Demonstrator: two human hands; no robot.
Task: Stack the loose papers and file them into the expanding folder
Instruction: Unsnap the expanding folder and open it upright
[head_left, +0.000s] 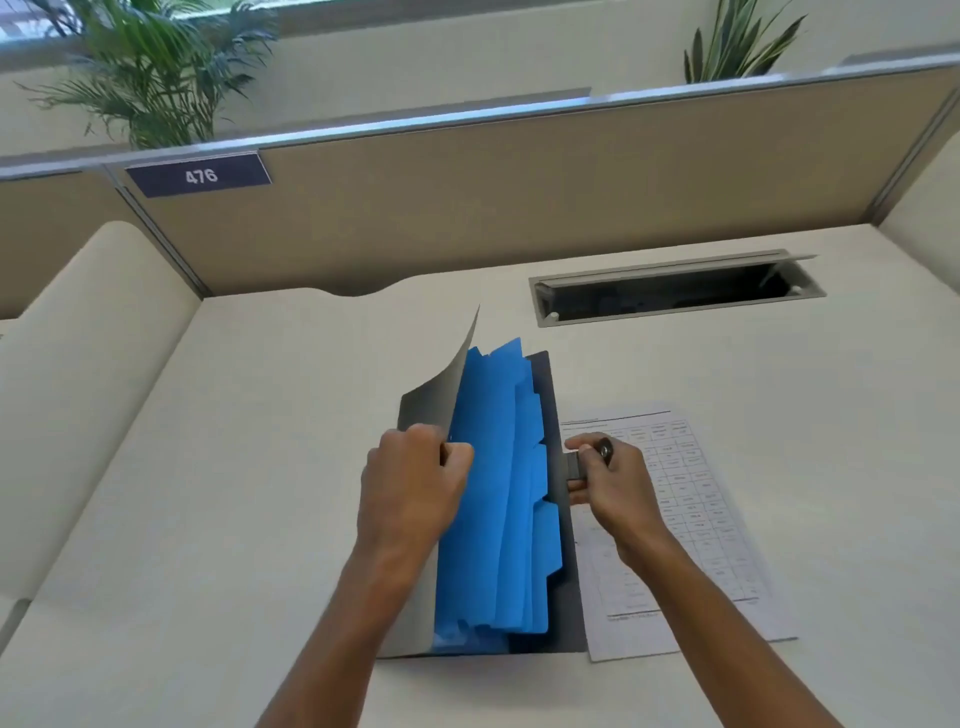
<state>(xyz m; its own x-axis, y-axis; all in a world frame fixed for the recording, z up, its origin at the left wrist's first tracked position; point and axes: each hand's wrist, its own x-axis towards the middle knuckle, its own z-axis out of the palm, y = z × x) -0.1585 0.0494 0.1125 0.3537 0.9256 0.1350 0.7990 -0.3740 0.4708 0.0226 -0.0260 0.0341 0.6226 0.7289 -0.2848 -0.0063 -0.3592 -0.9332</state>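
Observation:
A grey expanding folder lies open on the white desk, with several blue tabbed dividers fanned out inside it. My left hand grips the folder's grey front flap and holds it lifted up to the left. My right hand pinches the small closure tab at the folder's right edge. A stack of printed papers with tables lies flat on the desk just right of the folder, partly under my right hand and forearm.
An open cable tray slot is set in the desk behind the papers. A beige partition with a "476" label closes the back. Plants stand beyond it. A curved side panel rises at the left.

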